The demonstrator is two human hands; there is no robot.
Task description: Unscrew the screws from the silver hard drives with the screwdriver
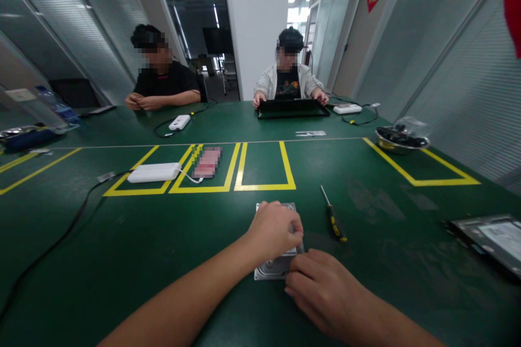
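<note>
A silver hard drive (268,270) lies on the green table directly in front of me, mostly covered by my hands. My left hand (274,227) reaches across its upper part, thumb and forefinger pinched together near the drive's right side. Whatever is between those fingertips is too small or hidden to make out. At the lower right edge of the drive, my right hand (319,287) is closed, its curled fingers gripping that edge. A screwdriver (334,221) with a black and yellow handle rests just beyond my right hand, its tip pointing away from me.
Another hard drive (492,241) lies at the right. Further back are a metal bowl (401,143) of dark items, a white power bank (154,172) cabled to a pink phone (207,162), and yellow tape outlines (264,187). Two people sit opposite; one holds a black tray-like frame (293,109).
</note>
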